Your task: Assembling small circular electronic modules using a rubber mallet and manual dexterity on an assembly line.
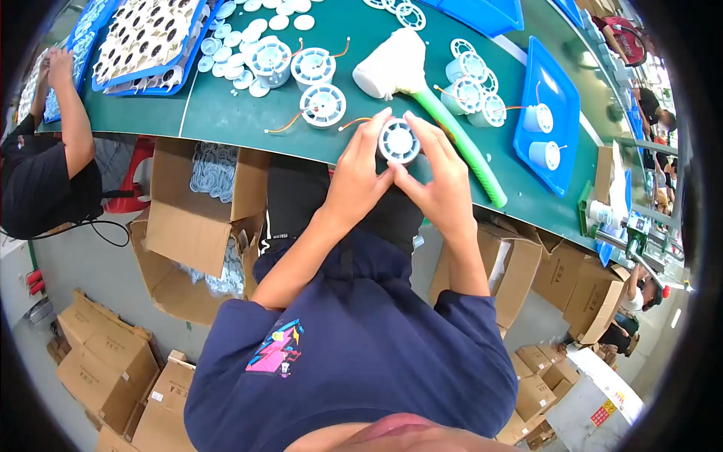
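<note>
At the bench's near edge, my left hand and my right hand close around a round white plastic housing. Its slotted ring top faces up, and the fingers of both hands press its sides. An orange wire shows beside my left fingertips. Beyond my hands lies a mallet with a white wrapped head; its green handle runs down past my right hand. Similar housings with wires stand to the far left of my hands, and more housings cluster right of the mallet.
A blue tray on the right holds two housings. Loose white discs and stacked blue trays of white parts lie at the far left. Cardboard boxes stand below the bench. A co-worker's arm is at the left.
</note>
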Motion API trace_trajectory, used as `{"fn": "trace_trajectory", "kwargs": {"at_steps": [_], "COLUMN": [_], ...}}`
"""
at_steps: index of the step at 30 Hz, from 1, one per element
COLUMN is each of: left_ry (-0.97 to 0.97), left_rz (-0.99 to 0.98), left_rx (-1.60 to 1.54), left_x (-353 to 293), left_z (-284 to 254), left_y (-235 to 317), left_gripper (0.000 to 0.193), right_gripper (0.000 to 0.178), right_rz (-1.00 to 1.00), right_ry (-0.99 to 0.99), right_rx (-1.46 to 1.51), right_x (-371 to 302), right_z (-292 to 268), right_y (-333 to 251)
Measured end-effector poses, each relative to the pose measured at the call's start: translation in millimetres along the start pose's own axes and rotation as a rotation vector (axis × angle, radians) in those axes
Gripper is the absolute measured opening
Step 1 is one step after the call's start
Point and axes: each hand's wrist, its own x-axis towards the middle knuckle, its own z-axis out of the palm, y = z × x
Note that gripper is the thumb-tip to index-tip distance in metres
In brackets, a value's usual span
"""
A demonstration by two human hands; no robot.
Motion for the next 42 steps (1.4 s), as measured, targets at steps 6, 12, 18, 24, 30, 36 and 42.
{"fn": "trace_trajectory", "kwargs": {"at_steps": [6,12,18,24,30,36,42], "left_ry": [0.052,0.069,0.093,0.088,0.126,0.117,0.096], "left_rz": [0.03,0.019,0.017,0.024,-0.028,0.019,-0.003], "left_rx": [0.013,0.005,0.046,0.056,0.02,0.158,0.141], "left_x": [1.3,-3.1,-1.2,-5.1,-7.7,-5.1,-1.7], "left_z": [-6.6,0.4,1.8,2.9,7.2,2.0,-1.5], "left_y": [15.2,10.9,16.6,18.7,15.3,6.4,11.0], "left_gripper": [0.081,0.071,0.067,0.071,0.073,0.085,0.091], "right_gripper": [0.058,0.044,0.031,0.025,0.029,0.027,0.027], "right_rz": [-0.006,0.162,0.154,0.36,0.557,0.588,0.462], "right_ry": [0.204,0.258,0.299,0.195,0.064,0.061,0.086], "right_rx": [-0.068,-0.667,-0.487,0.079,0.074,-0.052,-0.208], "right_x": [0.6,-8.1,-4.2,-35.9,-58.6,-82.4,-125.5], "right_z": [-10.0,-5.2,-21.8,-78.9,-105.6,-92.7,-75.3], "right_y": [-2.5,44.7,33.2,-17.7,-22.9,-19.2,-4.7]}}
